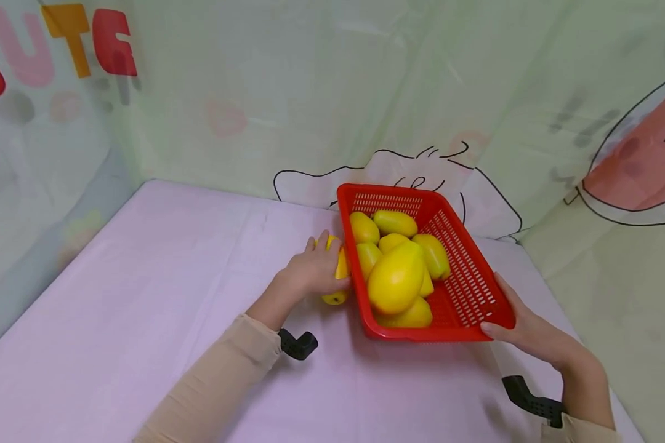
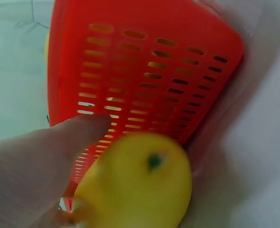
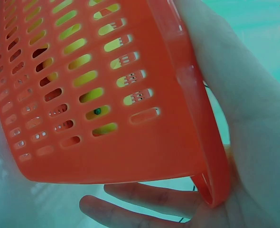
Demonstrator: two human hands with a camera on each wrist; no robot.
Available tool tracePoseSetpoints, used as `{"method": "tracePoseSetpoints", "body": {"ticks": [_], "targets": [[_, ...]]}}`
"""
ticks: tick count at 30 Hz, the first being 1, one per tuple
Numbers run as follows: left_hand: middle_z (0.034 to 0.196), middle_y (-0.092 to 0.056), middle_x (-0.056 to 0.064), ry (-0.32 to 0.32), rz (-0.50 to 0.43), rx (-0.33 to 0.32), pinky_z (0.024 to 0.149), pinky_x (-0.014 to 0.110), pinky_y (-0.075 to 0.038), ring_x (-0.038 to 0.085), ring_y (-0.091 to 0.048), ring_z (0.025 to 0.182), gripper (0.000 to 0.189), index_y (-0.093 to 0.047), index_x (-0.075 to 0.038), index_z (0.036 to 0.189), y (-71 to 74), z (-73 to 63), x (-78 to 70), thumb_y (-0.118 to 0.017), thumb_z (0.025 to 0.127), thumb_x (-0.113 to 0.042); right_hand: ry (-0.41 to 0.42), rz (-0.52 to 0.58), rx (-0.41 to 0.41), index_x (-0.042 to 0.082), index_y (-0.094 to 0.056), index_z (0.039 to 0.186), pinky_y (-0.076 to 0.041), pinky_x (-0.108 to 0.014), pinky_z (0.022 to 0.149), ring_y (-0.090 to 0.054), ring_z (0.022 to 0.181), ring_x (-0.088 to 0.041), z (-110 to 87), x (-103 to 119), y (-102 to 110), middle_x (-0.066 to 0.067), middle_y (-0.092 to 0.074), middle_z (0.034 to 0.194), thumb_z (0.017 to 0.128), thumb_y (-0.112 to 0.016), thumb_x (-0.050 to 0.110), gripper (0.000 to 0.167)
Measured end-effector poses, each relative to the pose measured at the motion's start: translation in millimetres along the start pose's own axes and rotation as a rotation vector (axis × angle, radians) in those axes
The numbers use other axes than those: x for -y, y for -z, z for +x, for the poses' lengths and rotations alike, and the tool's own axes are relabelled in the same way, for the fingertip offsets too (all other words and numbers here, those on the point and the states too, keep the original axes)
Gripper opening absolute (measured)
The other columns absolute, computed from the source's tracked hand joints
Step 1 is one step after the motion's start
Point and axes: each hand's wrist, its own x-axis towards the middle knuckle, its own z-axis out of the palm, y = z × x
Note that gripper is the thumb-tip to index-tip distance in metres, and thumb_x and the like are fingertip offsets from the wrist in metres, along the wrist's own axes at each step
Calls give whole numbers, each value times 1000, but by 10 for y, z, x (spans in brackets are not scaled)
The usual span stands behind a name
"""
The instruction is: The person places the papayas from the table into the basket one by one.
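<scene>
A red plastic basket (image 1: 407, 333) with slotted walls holds several yellow and greenish-yellow fruits, a large yellow mango-shaped one (image 1: 396, 278) on top. Just outside its left wall, my left hand (image 1: 316, 271) grips a yellow mango-shaped fruit (image 1: 335, 298) from above. Much of that fruit is hidden under the hand in the head view. The left wrist view shows its rounded end (image 2: 144, 175) with a dark green stem spot, close against the slotted wall. My right hand (image 1: 537, 332) holds the basket's near right corner, thumb on the rim and fingers around the outside.
A pale lilac cloth covers the table (image 1: 199, 246). Behind it and at the sides hang light green sheets (image 1: 321, 92) with printed letters and cartoon drawings. Black curved mounts (image 1: 298, 344) stick out from both wrists.
</scene>
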Motion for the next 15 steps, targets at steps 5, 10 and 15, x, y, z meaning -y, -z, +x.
{"method": "tracePoseSetpoints", "body": {"ticks": [5,10,15], "targets": [[156,-17,16,46,-4,-24,97,53,-47,40,-27,139,90,-19,-9,148,-1,-9,-11,-67,81,-46,0,-3,2,25,27,147,-55,-49,81,-22,125,-49,-13,16,6,-31,-3,151,90,-59,36,103],[157,-16,17,86,-43,-8,99,53,-45,39,-30,139,92,-16,-11,150,22,-21,9,-68,81,-44,4,9,2,25,26,147,-54,-50,81,-21,125,-50,-17,25,2,-31,-2,151,90,-59,35,104],[157,-14,17,105,-57,4,99,52,-45,36,-37,134,92,-17,-15,151,45,-41,7,-70,80,-41,2,12,-3,24,26,148,-54,-49,81,-23,125,-49,-26,22,-7,-31,-4,151,89,-61,35,105]]}}
